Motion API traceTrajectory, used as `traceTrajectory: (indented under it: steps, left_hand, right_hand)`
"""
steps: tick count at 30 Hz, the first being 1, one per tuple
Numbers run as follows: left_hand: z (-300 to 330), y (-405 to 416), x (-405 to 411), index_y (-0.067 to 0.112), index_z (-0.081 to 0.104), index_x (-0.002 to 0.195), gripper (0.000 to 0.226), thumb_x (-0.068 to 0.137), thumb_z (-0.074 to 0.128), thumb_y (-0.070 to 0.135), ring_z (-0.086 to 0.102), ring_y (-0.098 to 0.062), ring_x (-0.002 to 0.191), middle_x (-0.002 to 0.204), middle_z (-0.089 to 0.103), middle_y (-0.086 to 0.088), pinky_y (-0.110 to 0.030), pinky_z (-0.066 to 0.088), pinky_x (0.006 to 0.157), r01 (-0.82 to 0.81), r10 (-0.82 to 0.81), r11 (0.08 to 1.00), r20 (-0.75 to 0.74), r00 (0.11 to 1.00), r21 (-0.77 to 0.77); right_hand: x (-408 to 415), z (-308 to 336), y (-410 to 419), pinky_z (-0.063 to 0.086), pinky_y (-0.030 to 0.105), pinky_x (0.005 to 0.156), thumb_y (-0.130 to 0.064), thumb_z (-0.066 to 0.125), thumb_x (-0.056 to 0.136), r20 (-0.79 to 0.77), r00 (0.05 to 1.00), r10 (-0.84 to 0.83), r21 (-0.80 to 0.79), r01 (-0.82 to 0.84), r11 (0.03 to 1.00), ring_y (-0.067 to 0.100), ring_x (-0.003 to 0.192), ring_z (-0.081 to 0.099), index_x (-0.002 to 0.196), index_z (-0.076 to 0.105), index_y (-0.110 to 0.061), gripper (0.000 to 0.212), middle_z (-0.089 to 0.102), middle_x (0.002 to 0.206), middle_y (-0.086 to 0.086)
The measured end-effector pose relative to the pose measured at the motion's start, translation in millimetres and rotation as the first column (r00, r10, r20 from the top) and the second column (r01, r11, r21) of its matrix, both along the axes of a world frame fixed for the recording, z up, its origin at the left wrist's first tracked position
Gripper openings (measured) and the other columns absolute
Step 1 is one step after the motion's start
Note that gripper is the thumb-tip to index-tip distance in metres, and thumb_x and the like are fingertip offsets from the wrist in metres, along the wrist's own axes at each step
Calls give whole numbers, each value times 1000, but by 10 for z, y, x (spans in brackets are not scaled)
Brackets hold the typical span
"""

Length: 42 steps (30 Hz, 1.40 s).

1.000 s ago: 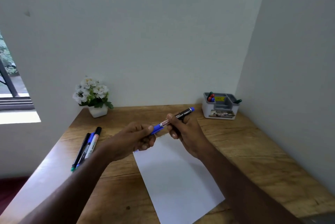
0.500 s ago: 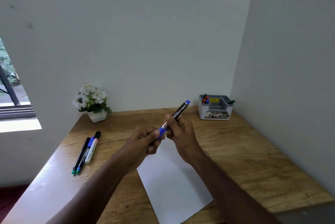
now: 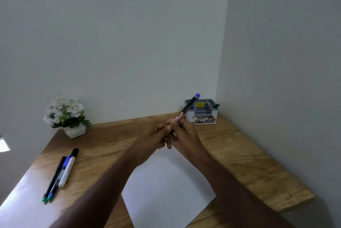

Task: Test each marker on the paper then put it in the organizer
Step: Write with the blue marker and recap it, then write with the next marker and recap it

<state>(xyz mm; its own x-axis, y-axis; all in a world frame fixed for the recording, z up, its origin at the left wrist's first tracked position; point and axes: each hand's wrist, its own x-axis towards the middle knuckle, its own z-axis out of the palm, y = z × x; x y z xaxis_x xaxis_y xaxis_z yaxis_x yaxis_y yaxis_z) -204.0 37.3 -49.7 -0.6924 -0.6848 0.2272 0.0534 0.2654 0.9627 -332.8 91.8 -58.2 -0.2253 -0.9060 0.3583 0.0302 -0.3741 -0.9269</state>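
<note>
Here, head view: both hands meet above the far edge of the paper (image 3: 166, 189), holding one blue-ended marker (image 3: 186, 109) tilted up and away, its far tip crossing in front of the organizer (image 3: 206, 115) at the back right corner of the bench (image 3: 239, 153).

Risks, as judged. The marker's near end is buried between the two hands, so whether the cap is on, half seated or off cannot be told. If the cap is only part-pressed, it may drop off on the way to the organizer and the nib could mark the bench or dry out. If the cap is off, the nib sits close to the skin and may stain it. The paper lies loose, with its near corner past the bench edge; a forearm dragging over it could slide it off.

Pose. The left hand (image 3: 156, 135) reaches in from lower left, fingers curled together around the marker's near end. The right hand (image 3: 186, 135) comes from lower right, fingers clamped on the barrel just above, thumb toward the left hand; the two hands touch.

Three untested markers (image 3: 60, 174) lie side by side at the left, well apart from the paper. A flower pot (image 3: 73, 129) stands at the back left.
</note>
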Motion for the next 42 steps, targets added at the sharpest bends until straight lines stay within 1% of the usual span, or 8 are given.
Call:
traceTrajectory:
  steps: [2, 5, 11, 14, 26, 33, 38, 42]
  left_hand:
    - [31, -116, -140, 8, 70, 92, 35, 101, 51, 35, 66, -17, 67, 84, 74, -5, -21, 44, 60, -36, 74, 981, 195, 978, -193]
    - [-8, -313, -306, 16, 69, 87, 25, 96, 58, 36, 70, -12, 68, 80, 74, 0, -28, 55, 70, -17, 180, 914, 369, 912, -405]
    - [-91, -754, -588, 20, 70, 84, 19, 90, 65, 38, 69, -13, 71, 77, 73, 3, -43, 59, 75, -2, 252, 885, 475, 843, -465]
    - [-78, -862, -756, 19, 70, 87, 19, 91, 65, 37, 69, -18, 77, 82, 72, 1, -42, 58, 75, 31, 254, 880, 526, 811, -473]
    - [-101, -1103, -979, 11, 72, 92, 18, 93, 65, 28, 66, -10, 79, 86, 71, 2, -32, 55, 77, 144, 234, 829, 567, 790, -541]
    - [-31, -1044, -680, 8, 73, 89, 21, 92, 66, 28, 65, -6, 67, 78, 72, 1, -27, 54, 67, 78, 242, 845, 509, 826, -529]
    - [-17, -943, -199, 9, 73, 81, 20, 90, 68, 26, 59, 1, 61, 74, 71, 1, -14, 44, 60, 15, 313, 827, 482, 818, -562]
    - [-35, -909, 397, 16, 70, 78, 16, 88, 68, 27, 63, -13, 70, 75, 69, 2, -30, 48, 66, -27, 403, 803, 509, 761, -596]
  right_hand:
    - [-292, 86, -38, 50, 36, 56, -25, 49, 105, -45, 984, -175, 46, 177, 983, 22, 57, 55, 100, 54, 6, 32, 54, 75, 19]
    - [-923, 216, -147, 56, 37, 74, -23, 55, 101, -485, 737, -470, -6, 535, 845, 22, 84, 67, 108, 68, -13, 18, 71, 95, 9]
    - [-1835, 630, -312, 51, 34, 65, -20, 65, 94, -801, 291, -523, -144, 755, 640, 30, 78, 63, 108, 55, -13, 19, 62, 91, 12]
    - [-2098, 714, -478, 55, 37, 70, -16, 63, 92, -889, 180, -421, -141, 768, 625, 27, 82, 59, 97, 63, -14, 6, 64, 98, 11]
    - [-2240, 537, -777, 52, 32, 78, -25, 79, 81, -935, 265, -236, 16, 696, 718, 30, 101, 65, 101, 72, -7, 27, 69, 110, 17]
    - [-1869, 555, -570, 58, 38, 77, -25, 71, 91, -821, 245, -516, -219, 699, 681, 22, 84, 66, 93, 73, -8, 17, 73, 94, 11]
    - [-1010, 420, -532, 50, 26, 65, -21, 66, 90, -789, 379, -484, -249, 522, 816, 15, 70, 64, 86, 72, -14, 10, 71, 80, 3]
    - [-212, 178, -616, 45, 25, 63, -18, 64, 86, -835, 451, -316, -183, 314, 932, 13, 67, 59, 82, 70, -15, 8, 68, 74, -1]
